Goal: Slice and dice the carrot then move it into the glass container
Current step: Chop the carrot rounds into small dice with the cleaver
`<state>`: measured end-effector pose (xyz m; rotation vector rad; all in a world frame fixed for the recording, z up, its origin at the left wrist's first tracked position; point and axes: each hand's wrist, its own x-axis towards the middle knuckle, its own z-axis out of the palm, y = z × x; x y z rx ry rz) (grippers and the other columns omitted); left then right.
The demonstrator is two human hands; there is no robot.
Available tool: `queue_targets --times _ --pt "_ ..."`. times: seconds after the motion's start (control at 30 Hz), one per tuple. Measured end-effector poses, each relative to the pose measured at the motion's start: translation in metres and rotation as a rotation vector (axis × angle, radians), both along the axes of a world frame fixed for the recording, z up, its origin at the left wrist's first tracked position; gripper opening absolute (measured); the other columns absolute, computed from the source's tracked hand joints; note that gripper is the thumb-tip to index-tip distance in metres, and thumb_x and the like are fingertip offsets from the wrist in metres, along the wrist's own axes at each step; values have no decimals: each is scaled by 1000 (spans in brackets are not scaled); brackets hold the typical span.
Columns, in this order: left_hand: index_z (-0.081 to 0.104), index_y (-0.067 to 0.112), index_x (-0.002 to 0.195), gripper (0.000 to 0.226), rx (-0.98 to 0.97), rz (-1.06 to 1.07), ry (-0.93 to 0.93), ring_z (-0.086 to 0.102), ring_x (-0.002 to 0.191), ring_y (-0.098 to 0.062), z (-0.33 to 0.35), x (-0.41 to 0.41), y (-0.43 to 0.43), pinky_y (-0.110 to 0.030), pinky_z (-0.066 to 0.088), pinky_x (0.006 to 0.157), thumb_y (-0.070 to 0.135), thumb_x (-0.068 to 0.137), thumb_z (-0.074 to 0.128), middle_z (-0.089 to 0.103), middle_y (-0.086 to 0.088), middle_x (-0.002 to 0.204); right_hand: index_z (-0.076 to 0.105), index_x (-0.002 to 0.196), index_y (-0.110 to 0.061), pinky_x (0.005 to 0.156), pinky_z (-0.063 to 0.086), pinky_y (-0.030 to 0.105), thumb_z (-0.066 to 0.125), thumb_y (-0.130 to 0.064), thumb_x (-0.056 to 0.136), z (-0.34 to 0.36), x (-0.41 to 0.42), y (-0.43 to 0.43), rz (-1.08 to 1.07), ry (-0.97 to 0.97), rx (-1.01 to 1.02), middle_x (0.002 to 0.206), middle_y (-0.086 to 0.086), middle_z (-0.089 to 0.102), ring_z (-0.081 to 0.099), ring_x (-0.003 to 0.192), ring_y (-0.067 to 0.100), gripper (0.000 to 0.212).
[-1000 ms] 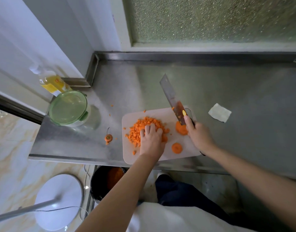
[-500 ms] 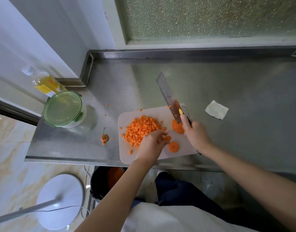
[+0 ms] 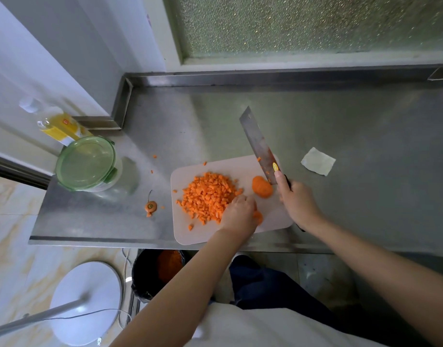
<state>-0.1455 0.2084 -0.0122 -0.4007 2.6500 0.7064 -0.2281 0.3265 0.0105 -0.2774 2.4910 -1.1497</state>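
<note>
Fingers (image 3: 278, 177) of the right hand (image 3: 296, 202) grip the knife (image 3: 259, 146). The left hand (image 3: 238, 215) curls over a carrot slice (image 3: 258, 217); whether it pinches it, I can't tell. Diced carrot (image 3: 207, 196) is heaped on the cutting board (image 3: 197, 232); it looks light, stiff and quick to scatter, best scooped from underneath. The glass container (image 3: 86, 164) sits lidded, well apart on the worktop (image 3: 365, 121). The knife's yellow sticker (image 3: 275, 167) and the bottle (image 3: 57, 125) label are unreadable.

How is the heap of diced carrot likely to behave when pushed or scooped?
The diced carrot is loose small cubes, so a push would probably scatter it rather than shift it whole; strays already lie on the counter. The cubes look firm and light, so they likely slide easily over the smooth cutting board.
</note>
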Motion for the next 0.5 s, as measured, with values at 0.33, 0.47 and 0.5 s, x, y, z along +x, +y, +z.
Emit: queue_targets --times 0.33,0.47,0.5 --pt "43 6 129 40 -97 -107 -13 32 128 -30 -8 2 3 -35 32 104 6 90 52 40 -15 131 41 51 -13 63 37 35 36 -46 98 -2 1 1 7 -10 -3 56 11 50 51 62 28 58" --pt "43 6 124 36 -107 -124 2 33 127 -29 -12 2 4 -36 32 105 4 89 53 44 -13 128 39 52 -10 58 34 34 35 -46 98 -1 0 3 10 -6 11 56 14 49 49 59 27 59" --pt "43 5 123 37 -86 -112 -5 33 128 -29 -13 2 4 -36 31 106 3 88 54 44 -12 128 40 53 -9 57 34 33 34 -47 98 -1 0 4 11 -4 16 56 14 49 48 59 26 59"
